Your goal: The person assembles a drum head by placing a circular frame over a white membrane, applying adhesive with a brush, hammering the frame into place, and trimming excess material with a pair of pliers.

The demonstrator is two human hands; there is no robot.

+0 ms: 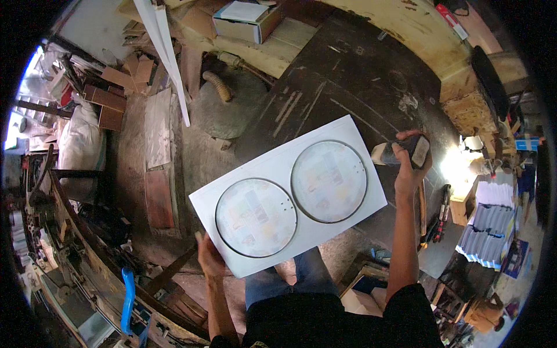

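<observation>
A white rectangular board (332, 129) is held up in front of me, tilted with its right end farther away. Two round dark-rimmed outlines sit side by side on it, with faint printed pictures inside and a few small dots or holes near their right edges. My left hand (210, 256) grips the board's near left corner, its fingers partly hidden behind it. Beyond the board's right end, my right hand (404, 155) is closed on a dark blocky tool (419, 149) with pale end faces; its exact kind is unclear. Under both lies a dark worktable (354, 69).
Stacks of printed sheets (488, 217) stand at the right by a bright light. Long-handled tools (442, 214) lie near the table's right side. A ribbed hose (217, 87), cardboard pieces (139, 71) and a white sack (80, 136) are at the left. A blue curved handle (127, 298) rises at lower left.
</observation>
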